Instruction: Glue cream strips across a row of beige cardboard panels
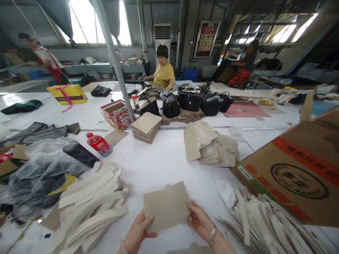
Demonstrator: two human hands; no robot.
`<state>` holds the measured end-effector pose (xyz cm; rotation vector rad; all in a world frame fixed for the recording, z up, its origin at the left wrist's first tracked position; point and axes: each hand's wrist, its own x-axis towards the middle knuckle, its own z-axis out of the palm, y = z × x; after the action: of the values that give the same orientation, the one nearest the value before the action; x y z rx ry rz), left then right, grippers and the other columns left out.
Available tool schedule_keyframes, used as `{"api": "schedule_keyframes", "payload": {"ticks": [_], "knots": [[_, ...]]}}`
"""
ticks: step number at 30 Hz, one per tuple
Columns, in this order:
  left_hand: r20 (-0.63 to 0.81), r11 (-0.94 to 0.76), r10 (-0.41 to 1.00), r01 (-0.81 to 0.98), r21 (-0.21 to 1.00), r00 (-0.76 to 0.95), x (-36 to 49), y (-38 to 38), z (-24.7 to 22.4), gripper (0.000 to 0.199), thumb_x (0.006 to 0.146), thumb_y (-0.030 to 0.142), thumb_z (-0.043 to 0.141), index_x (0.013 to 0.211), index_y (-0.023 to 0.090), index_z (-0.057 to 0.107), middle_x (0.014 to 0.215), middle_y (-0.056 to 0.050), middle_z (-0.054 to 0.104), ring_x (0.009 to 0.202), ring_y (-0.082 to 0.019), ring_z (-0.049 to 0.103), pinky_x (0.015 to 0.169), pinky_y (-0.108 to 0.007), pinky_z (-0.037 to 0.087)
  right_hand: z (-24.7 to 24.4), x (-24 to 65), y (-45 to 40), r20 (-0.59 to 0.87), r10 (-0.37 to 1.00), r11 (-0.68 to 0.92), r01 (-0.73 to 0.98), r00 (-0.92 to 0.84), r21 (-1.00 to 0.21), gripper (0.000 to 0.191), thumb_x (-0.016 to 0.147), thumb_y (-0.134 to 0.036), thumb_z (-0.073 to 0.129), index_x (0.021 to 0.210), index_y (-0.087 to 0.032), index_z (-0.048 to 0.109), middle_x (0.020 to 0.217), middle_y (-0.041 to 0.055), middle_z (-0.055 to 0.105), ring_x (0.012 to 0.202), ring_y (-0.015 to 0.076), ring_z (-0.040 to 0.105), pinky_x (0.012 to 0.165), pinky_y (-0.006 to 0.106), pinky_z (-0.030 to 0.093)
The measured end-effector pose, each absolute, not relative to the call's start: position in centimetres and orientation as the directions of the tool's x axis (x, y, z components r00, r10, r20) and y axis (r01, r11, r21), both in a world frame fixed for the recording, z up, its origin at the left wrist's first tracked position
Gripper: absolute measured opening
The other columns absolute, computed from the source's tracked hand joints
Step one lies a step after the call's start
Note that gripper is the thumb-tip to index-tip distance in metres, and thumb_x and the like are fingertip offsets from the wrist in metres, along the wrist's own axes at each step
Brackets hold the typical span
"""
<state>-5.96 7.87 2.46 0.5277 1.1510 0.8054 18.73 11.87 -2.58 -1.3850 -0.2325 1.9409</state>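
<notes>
A flat beige-grey panel (168, 206) is held just above the white table (148, 165), low in the middle of the head view. My left hand (139, 229) grips its lower left edge, with the thumb on the upper face. At the right edge, my right hand (200, 218) pinches it between thumb and fingers; a bracelet is on that wrist. Beyond the panel, a neat stack of similar panels (147, 127) stands left of centre, and a looser, fanned pile of panels (210, 144) lies to the right.
Pale strips (92, 208) lie at left and more strips (270, 225) at right, beside a large cardboard box (293, 173). A red bottle (99, 144) lies near a dark cylinder (81, 154). Black bags (190, 100) stand before a person in yellow (164, 76).
</notes>
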Motion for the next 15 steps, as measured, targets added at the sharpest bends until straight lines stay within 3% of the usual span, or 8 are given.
{"api": "schedule_keyframes", "payload": {"ticks": [4,7,11,15], "knots": [[-0.55,0.557,0.831,0.16,0.815,-0.085,-7.7,13.0,-0.2,0.037,0.072,0.05,0.051,0.092,0.019,0.05,0.092,-0.006,0.064,0.086,-0.021,0.06,0.051,-0.026,0.051,-2.9,18.6,17.4,-0.674,0.737,-0.673,-0.13,-0.046,-0.728,0.029,0.063,-0.04,0.07,0.072,-0.017,0.054,0.052,-0.0034,0.057,0.033,0.0061,0.048,0.03,0.015,0.032],[-0.419,0.448,0.891,0.477,0.756,-0.173,-8.6,17.1,-1.5,0.031,0.077,0.049,0.039,0.077,0.02,0.048,0.075,-0.002,0.061,0.07,-0.016,0.058,0.044,-0.022,0.045,-3.1,18.0,21.9,-0.627,0.779,-0.626,-0.05,0.004,-0.778,0.026,0.065,-0.039,0.066,0.069,-0.017,0.052,0.054,-0.0034,0.057,0.035,0.0086,0.053,0.032,0.018,0.04],[-0.306,0.39,0.92,0.634,0.668,-0.244,-9.3,22.2,-2.2,0.027,0.08,0.042,0.04,0.066,0.021,0.046,0.061,0.003,0.053,0.061,-0.013,0.052,0.053,-0.022,0.04,-3.7,17.0,27.6,-0.564,0.821,-0.57,0.074,0.082,-0.818,0.021,0.072,-0.036,0.058,0.067,-0.018,0.047,0.054,-0.0035,0.058,0.037,0.0108,0.057,0.033,0.019,0.044],[-0.245,0.389,0.921,0.734,0.556,-0.302,-9.8,26.2,-2.5,0.026,0.082,0.039,0.042,0.066,0.021,0.05,0.062,0.002,0.057,0.064,-0.013,0.053,0.059,-0.023,0.035,-4.8,16.4,31.4,-0.487,0.86,-0.51,0.247,0.152,-0.824,0.022,0.076,-0.035,0.051,0.063,-0.02,0.043,0.043,-0.0055,0.05,0.033,0.0126,0.055,0.027,0.018,0.039]]}}
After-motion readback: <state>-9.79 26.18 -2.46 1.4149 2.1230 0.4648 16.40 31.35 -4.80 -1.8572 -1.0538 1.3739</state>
